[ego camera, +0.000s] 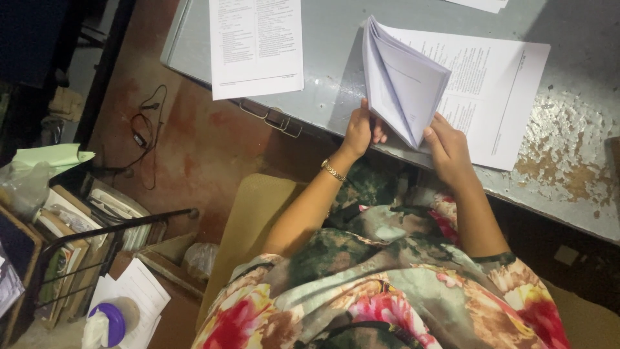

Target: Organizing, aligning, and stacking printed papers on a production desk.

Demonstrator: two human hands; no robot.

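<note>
Both hands clamp a folded stack of thin white papers [402,81], left hand [360,131] at seven o'clock, right hand [448,150] at five, above the chipped grey metal table [568,136]; rust-red floor [213,139] below.

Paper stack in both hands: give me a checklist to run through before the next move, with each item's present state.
1. Left hand grips the paper stack at its lower corner: ok.
2. Right hand supports the opposite edge: ok.
3. Sheets aligned: not ok, they fan apart.
4. Stack lifted off the desk: ok.
5. Printed sheet beneath lies flat: ok.
6. Page order: cannot tell.
</note>
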